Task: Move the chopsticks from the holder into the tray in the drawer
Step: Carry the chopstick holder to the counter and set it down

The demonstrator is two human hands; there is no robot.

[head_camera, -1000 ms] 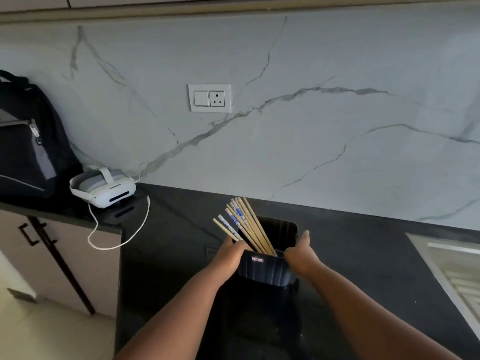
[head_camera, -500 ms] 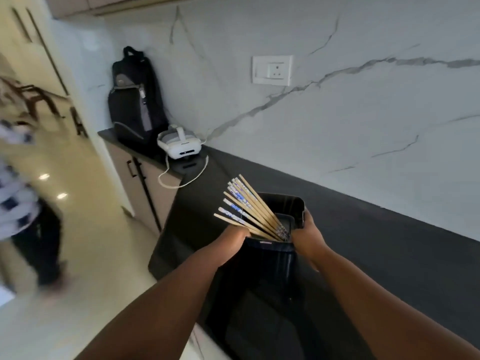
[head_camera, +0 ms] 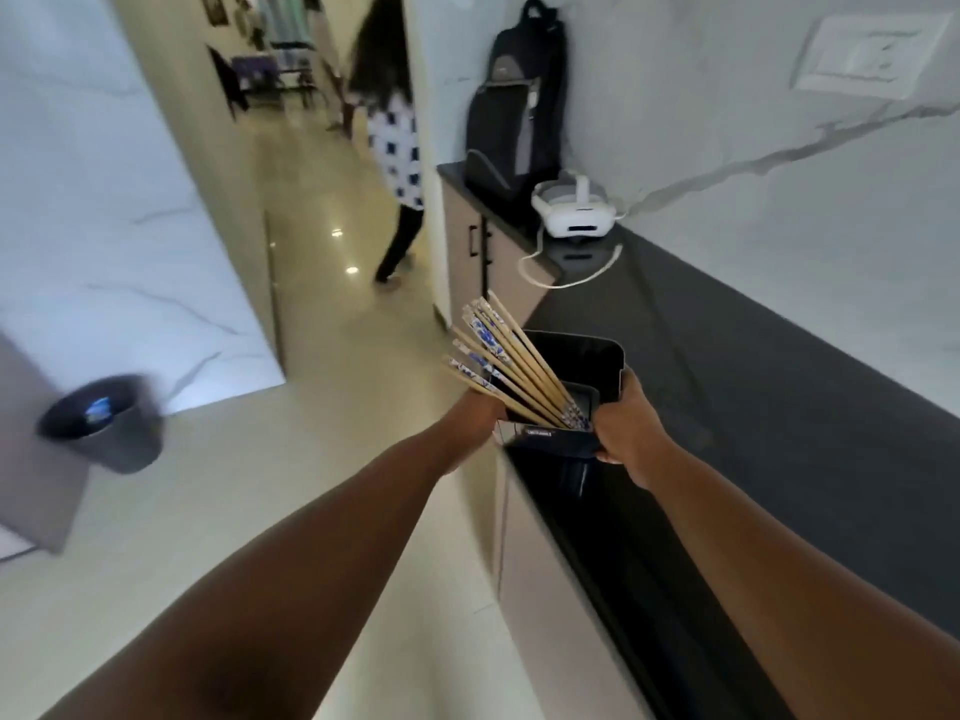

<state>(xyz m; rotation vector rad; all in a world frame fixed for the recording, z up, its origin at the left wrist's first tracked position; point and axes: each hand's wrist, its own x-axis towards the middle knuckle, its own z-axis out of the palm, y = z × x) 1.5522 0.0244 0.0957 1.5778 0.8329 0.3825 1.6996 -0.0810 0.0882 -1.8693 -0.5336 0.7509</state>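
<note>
A black plastic holder is held over the front edge of the dark counter. Several wooden chopsticks with blue-and-white patterned tops lean out of it to the upper left. My left hand grips the holder's left side, under the chopstick tops. My right hand grips its right side, fingers over the rim. No drawer or tray is in view.
A white headset with a trailing cable and a black backpack sit at the counter's far end. A person walks away down the corridor. A dark round bin stands blurred at left.
The view has swung further left, off the wall and onto the corridor. The holder, in both hands, has come to the counter's front edge. The person in the corridor has walked further off.
</note>
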